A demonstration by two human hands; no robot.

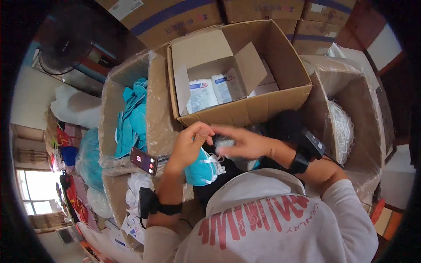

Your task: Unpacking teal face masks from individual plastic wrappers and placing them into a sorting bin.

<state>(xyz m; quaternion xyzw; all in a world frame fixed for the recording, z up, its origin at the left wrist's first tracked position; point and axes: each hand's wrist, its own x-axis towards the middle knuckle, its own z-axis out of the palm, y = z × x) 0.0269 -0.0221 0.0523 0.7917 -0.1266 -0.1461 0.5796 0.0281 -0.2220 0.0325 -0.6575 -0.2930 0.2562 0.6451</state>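
My left hand (187,143) is in front of the open carton, its fingers curled together in a pinch; what they hold, if anything, does not show. Reaching across from the right, my right hand (247,143) has its fingertips close to the left ones, and motion smears its fingers. A pale, see-through item (224,143) shows between the two hands, too blurred to name. Below them, over my lap, sits a teal cup-shaped face mask (199,171) with white straps, partly covered by my left wrist. Black bands circle both wrists.
An open carton (245,109) ahead holds a smaller box with white printed packets (201,94). The left carton (160,96) contains teal mask pieces (133,116); the right one has a bundle of white strands (340,131). A phone (144,161) lies by my left forearm. Stacked cartons (175,19) stand behind.
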